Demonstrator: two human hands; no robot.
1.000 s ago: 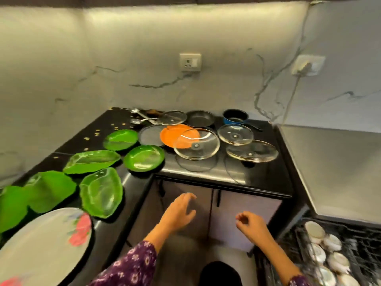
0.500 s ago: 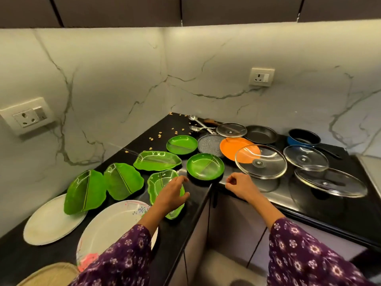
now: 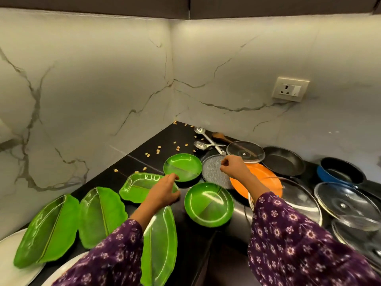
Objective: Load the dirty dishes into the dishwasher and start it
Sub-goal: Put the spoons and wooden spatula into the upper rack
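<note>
Plates in the head view: a far green plate (image 3: 182,167) and a near green plate (image 3: 208,204) lie flat on the black counter (image 3: 144,159), beside a leaf-shaped tray (image 3: 140,186). They look like light, stiff, glossy plastic, probably slick, so the raised rim is the place to pinch. The left hand (image 3: 165,190) arches over the tray's tip, fingertips at the far green plate's near rim; I cannot tell whether it grips yet. The right hand (image 3: 233,166) hovers curled over the grey speckled plate (image 3: 212,172), with nothing visible in it. Half a second ago both hands were nearer the counter's front edge — they have reached deeper.
</note>
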